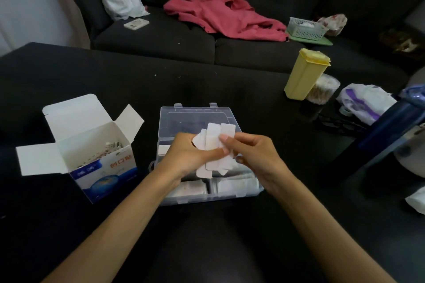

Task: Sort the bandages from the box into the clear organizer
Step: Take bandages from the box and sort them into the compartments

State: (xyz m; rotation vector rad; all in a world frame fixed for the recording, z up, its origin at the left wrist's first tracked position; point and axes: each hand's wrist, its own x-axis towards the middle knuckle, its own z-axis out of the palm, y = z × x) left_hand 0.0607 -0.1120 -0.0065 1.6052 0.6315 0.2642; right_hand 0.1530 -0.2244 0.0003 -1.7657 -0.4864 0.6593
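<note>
Bandages (212,145): a small fan of white wrapped strips, held above the organizer; their long axes run roughly away from the person, top ends spread apart toward the sofa, bottom ends bunched toward the person.
Look of the bandages: plain white paper wrappers, flat, narrow rectangles with rounded corners; no print can be made out.
Left hand (184,156): fingers curled round the fan from the left, thumb pressed across the front of the strips.
Right hand (250,151): thumb and fingertips pinch the rightmost strip at its edge.
Organizer (239,193): clear plastic case on the table, lid open and tilted back; the near compartments hold stacks of white strips lying flat.
Box (92,158): white and blue cardboard carton just left of the organizer, flaps open, more bandages inside.
Table (207,82): black surface carrying everything.
Right side of the table: a yellow container (303,76), with a tub of cotton swabs (324,89) just beside it.
Sofa (156,37): dark, behind the table, with a red jacket (220,11) and a phone (136,23) on it.
</note>
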